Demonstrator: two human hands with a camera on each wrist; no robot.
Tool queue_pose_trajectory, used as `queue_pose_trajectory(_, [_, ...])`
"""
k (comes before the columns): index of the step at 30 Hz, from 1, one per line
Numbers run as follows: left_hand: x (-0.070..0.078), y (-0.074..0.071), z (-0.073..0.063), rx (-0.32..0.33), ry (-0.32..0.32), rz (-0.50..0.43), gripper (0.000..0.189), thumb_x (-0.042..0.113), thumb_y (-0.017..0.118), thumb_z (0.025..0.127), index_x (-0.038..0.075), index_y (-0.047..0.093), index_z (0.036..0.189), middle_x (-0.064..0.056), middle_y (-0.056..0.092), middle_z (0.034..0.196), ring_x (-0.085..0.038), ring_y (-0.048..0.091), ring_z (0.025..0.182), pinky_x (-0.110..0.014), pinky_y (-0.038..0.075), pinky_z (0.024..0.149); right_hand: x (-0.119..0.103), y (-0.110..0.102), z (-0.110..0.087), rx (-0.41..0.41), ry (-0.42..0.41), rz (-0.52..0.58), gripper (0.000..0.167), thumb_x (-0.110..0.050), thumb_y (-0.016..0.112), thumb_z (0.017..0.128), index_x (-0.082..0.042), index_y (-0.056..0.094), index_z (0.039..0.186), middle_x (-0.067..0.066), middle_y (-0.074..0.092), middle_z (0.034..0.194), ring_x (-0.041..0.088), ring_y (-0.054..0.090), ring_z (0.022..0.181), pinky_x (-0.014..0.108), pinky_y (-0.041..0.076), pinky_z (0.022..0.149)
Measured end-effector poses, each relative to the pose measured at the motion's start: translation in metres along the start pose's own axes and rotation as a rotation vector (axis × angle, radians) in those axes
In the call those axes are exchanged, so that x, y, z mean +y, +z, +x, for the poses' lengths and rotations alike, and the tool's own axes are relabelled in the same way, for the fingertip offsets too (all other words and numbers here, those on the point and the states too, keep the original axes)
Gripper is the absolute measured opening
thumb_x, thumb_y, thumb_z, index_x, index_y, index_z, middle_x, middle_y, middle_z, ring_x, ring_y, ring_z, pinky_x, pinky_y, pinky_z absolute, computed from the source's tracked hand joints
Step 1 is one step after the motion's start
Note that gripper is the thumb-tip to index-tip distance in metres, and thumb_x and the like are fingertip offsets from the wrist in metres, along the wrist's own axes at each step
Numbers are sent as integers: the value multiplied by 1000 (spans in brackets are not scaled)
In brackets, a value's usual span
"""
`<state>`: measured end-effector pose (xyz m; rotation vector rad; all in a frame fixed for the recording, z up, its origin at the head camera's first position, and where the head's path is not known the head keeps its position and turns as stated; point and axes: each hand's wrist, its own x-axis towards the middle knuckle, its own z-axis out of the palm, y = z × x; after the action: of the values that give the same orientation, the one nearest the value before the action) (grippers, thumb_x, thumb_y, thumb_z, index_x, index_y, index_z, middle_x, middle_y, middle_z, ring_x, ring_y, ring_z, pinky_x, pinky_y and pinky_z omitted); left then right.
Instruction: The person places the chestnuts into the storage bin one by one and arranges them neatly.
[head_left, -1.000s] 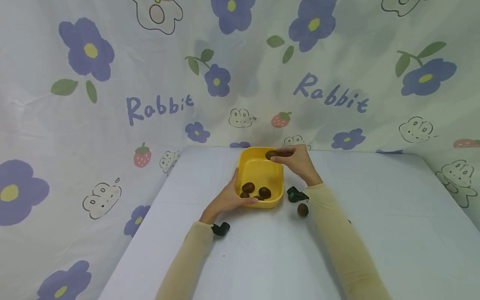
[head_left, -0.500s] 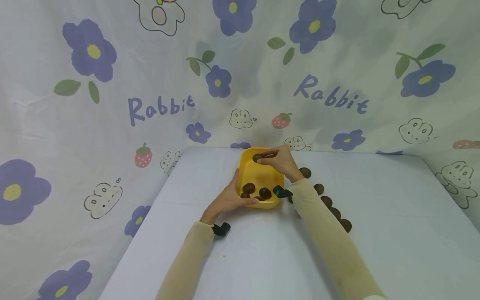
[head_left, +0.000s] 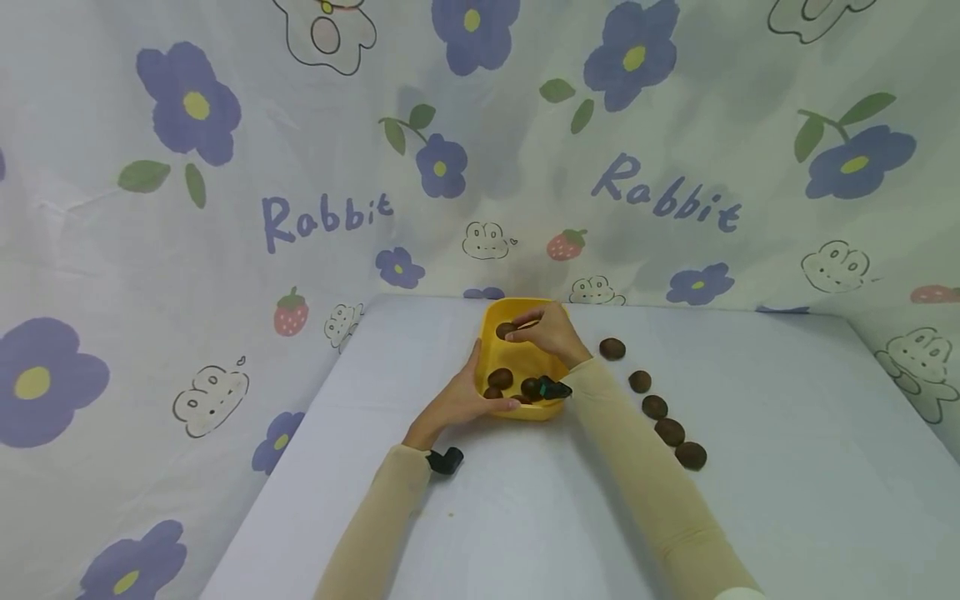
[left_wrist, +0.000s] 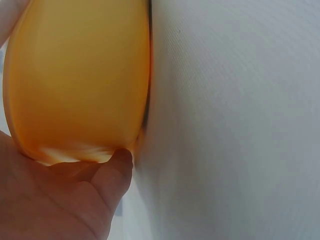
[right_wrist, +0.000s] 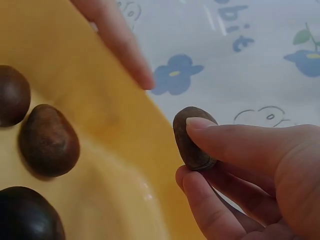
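A yellow plastic container (head_left: 517, 360) sits toward the back of the table. My left hand (head_left: 453, 400) grips its near left corner, thumb along the near rim and fingers along the left side. In the left wrist view the container's outer wall (left_wrist: 82, 80) fills the space by that hand (left_wrist: 55, 200). My right hand (head_left: 553, 333) pinches a chestnut (head_left: 506, 331) above the container's far part. The right wrist view shows this chestnut (right_wrist: 190, 142) between thumb and fingertips. Several chestnuts (head_left: 500, 378) lie at the container's near end, partly hidden by my wrist camera and left hand.
Right of the container, several loose chestnuts (head_left: 655, 407) form a slanting row on the white table (head_left: 787, 433). My right forearm (head_left: 630, 467) covers part of the table beside the container. A printed cloth (head_left: 480, 125) hangs behind.
My right hand has moved left and slightly nearer with the chestnut, from the container's far right rim to over its inside. The chestnut row has come into sight. My left hand keeps its grip.
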<state>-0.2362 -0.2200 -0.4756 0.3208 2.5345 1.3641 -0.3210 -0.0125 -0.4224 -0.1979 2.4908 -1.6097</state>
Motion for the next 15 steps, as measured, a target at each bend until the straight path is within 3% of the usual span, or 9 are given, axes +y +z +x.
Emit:
queue_pose_trajectory(9, [2,0,-2,5,-21,4,144,67,87,69,29,-12,166,-4,5,177,-32,24,160,-60,23,129,11,8,1,-26,-59,-78,27,-15,90,80,-3,82,103,14,80,107,25,66,104,35,57,95])
queue_pose_trajectory(15, [3,1,-4,13,-49,11,145,70,87,68,30,-12,166,-6,7,176,-33,23,160,-60,22,129,16,11,2,-47,-61,-139,26,-14,91,79,-3,83,101,13,80,104,24,63,100,32,55,89])
